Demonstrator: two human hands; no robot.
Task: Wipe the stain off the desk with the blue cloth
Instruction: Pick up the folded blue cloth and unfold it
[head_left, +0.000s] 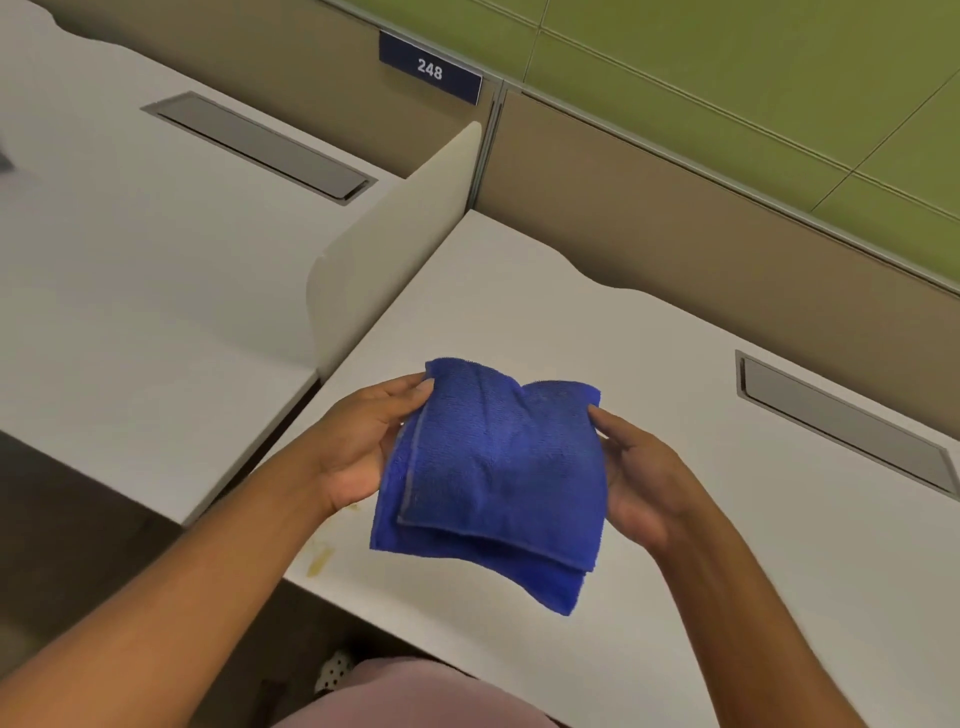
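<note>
Pale grey table (727, 519) filling the lower right of the frame, beige and green partition panels behind. Folded blue cloth (493, 478) held above the table at centre frame, left hand (358, 447) gripping its left edge, right hand (639, 478) gripping its right edge. Yellowish stain (318, 561) on the table near its front left edge, lower left of the cloth. Closed cable tray (841, 421) at right.

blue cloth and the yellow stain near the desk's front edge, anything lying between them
Nothing. In the head view only bare white desk shows between the folded blue cloth, held up by both hands, and the yellowish stain.
</note>
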